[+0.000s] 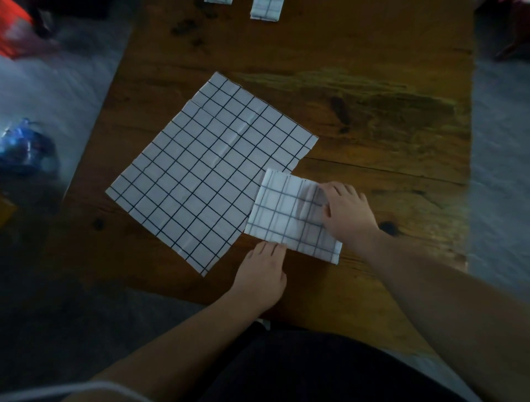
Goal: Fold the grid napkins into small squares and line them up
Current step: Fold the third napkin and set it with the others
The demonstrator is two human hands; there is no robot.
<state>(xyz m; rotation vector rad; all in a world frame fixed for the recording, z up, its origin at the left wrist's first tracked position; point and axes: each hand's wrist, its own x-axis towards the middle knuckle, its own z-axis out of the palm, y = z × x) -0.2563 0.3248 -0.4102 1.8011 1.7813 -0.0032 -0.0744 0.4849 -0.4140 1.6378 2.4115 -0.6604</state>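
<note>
Two bare hands are working on a folded grid napkin (286, 212), white with dark lines, which is lying toward the near right of a wooden desk (372, 114). The right hand (348, 213) is resting on top of the napkin's right part, palm down, fingers pointing left. Its grip is apart, the fingers lying fairly straight and pressing the cloth flat, and small wrinkles are showing just beside the fingertips. The left hand (262, 275) is reaching in from below, its grip also apart. Its straight fingertips are touching the napkin's near edge, though I cannot tell whether they are slipping under it.

The folded napkin's left part is overlapping the near-right edge of a much larger open napkin (200, 172). This one is lying flat and turned at an angle in the middle of the desk, with fold creases showing across it.

At the far edge of the desk a small folded napkin (265, 8) is sitting, with a second small napkin (218, 1) just to its left, mostly cut off by the frame.

On the grey floor (71, 86) to the left, a blurred blue object (25, 149) is lying, and a blurred red shape (11, 31) is showing in the far corner. The person's bare forearms and dark clothing are filling the bottom.
</note>
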